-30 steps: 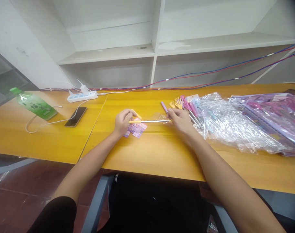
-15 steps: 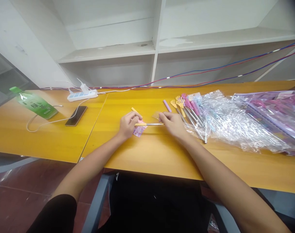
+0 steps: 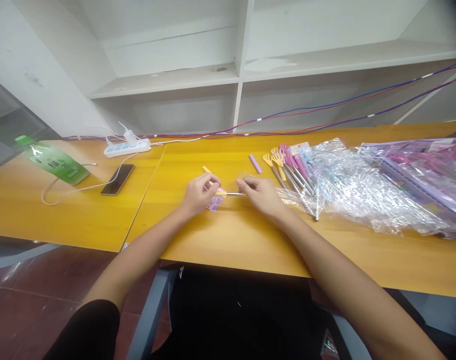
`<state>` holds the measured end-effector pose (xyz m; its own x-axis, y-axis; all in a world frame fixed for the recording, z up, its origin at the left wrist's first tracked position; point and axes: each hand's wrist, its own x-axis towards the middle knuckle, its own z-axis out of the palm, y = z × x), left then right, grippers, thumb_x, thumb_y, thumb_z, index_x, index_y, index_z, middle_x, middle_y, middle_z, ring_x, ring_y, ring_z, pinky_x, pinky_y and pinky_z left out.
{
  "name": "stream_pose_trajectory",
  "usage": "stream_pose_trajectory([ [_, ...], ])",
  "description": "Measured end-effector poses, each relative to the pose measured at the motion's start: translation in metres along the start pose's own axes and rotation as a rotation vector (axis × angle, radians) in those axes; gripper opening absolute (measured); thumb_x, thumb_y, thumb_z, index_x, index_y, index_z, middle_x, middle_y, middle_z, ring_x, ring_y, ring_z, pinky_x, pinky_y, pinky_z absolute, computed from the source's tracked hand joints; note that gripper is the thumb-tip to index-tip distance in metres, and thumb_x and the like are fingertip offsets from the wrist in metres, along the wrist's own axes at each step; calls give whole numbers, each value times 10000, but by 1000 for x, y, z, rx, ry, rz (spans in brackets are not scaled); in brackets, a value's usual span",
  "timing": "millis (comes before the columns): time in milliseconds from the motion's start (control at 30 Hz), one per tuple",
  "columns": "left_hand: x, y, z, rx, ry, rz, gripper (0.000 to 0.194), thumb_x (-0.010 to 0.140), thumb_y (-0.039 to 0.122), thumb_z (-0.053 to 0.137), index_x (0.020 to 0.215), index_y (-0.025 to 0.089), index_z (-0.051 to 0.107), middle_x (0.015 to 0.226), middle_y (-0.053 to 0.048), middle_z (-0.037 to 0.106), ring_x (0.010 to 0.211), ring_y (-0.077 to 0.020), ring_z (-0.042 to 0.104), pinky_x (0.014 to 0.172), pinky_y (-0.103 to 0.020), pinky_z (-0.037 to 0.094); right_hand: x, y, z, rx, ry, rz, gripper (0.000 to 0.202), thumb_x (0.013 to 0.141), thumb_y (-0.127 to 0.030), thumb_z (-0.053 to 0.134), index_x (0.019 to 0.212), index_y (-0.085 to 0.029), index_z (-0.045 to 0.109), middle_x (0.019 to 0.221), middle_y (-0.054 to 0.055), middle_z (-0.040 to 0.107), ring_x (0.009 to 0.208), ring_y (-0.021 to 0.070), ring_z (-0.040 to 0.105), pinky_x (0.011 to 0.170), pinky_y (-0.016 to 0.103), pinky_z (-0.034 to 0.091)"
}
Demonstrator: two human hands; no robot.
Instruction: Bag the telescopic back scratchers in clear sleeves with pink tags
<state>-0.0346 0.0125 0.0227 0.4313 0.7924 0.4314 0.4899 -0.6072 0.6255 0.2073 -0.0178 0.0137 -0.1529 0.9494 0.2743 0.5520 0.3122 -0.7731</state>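
Observation:
A thin rod with a yellow handle and a metal shaft (image 3: 234, 194) lies across between my two hands. My left hand (image 3: 199, 194) is closed around its yellow handle end. A small pink and purple printed card (image 3: 214, 203) shows under the fingers of that hand. Just behind them lies another yellow piece (image 3: 206, 170). My right hand (image 3: 262, 192) is closed in a pinch near the shaft's right end; what its fingertips hold is too small to make out. A purple tube (image 3: 255, 163) lies behind my right hand.
Yellow claw-headed sticks (image 3: 278, 159), pink ones and metal rods lie right of my right hand. Beyond them are clear plastic bags (image 3: 359, 185) and purple packages (image 3: 430, 175). At the left are a phone (image 3: 117, 179), a green bottle (image 3: 57, 161) and a power strip (image 3: 127, 147).
My right hand has moved slightly left along the rod, closer to my left hand. The fingers of my left hand have shifted a little over the yellow handle.

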Motion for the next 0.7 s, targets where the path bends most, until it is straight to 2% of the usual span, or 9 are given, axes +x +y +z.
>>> stream_pose_trajectory([
  [100, 7, -1, -13, 348, -193, 120, 324, 1022, 512, 643, 1041, 197, 718, 978, -57, 793, 851, -172, 717, 742, -259, 472, 1, -6, -8, -156, -266, -45, 558, 1022, -687, 557, 817, -188, 698, 707, 12, 649, 678, 159, 544, 671, 284, 354],
  [200, 10, 6, -17, 644, -419, 202, 324, 1082, 490, 578, 1029, 194, 700, 1031, -89, 785, 901, -204, 733, 695, -267, 450, 1, -20, -9, -503, -427, -48, 411, 1015, -561, 652, 929, -174, 760, 807, 71, 738, 713, 192, 614, 671, 295, 347],
  [267, 10, 15, -12, 764, -514, 213, 237, 1107, 349, 520, 1071, 185, 687, 1085, -109, 773, 951, -223, 740, 717, -281, 473, 2, -33, -4, -766, -389, -9, 331, 1045, -399, 602, 958, -138, 786, 896, 154, 773, 798, 249, 682, 700, 319, 369],
  [333, 8, 27, -2, 822, -497, 165, 211, 1090, 248, 488, 1106, 169, 683, 1100, -124, 768, 994, -247, 749, 766, -309, 508, 2, -49, 3, -936, -275, -3, 324, 1046, -228, 509, 993, -88, 796, 974, 230, 776, 920, 308, 721, 757, 350, 400],
  [433, 6, 43, 10, 828, -396, 64, 274, 1076, 316, 494, 1109, 148, 708, 1065, -155, 782, 1015, -305, 769, 811, -370, 551, 2, -70, 13, -1009, -166, -81, 360, 1009, -84, 431, 1050, -50, 787, 1022, 267, 768, 1012, 335, 727, 810, 371, 413],
  [500, 9, 47, 8, 850, -404, 9, 353, 1076, 372, 484, 1082, 135, 745, 1006, -185, 791, 963, -343, 785, 788, -405, 565, 1, -76, 10, -1015, -196, -90, 367, 998, -64, 425, 1054, -60, 788, 991, 254, 772, 965, 318, 730, 779, 359, 403],
  [533, 10, 46, 2, 872, -426, -17, 374, 1077, 358, 469, 1070, 129, 765, 976, -200, 793, 935, -354, 791, 774, -413, 567, -1, -74, 3, -1023, -224, -59, 361, 992, -63, 434, 1045, -74, 791, 958, 238, 774, 915, 303, 728, 750, 349, 390],
  [600, 13, 34, -24, 925, -481, -67, 379, 1061, 261, 446, 1082, 128, 800, 944, -219, 797, 910, -361, 799, 765, -414, 567, -10, -61, -25, -1044, -278, 20, 331, 979, -70, 469, 1018, -119, 794, 891, 192, 776, 809, 266, 701, 694, 325, 344],
  [700, 7, -2, -85, 1046, -511, -162, 414, 1010, 161, 443, 1177, 161, 822, 982, -220, 814, 931, -374, 805, 773, -415, 565, -37, -16, -97, -1109, -263, 137, 258, 966, -95, 524, 930, -174, 767, 837, 140, 763, 719, 220, 626, 652, 319, 266],
])
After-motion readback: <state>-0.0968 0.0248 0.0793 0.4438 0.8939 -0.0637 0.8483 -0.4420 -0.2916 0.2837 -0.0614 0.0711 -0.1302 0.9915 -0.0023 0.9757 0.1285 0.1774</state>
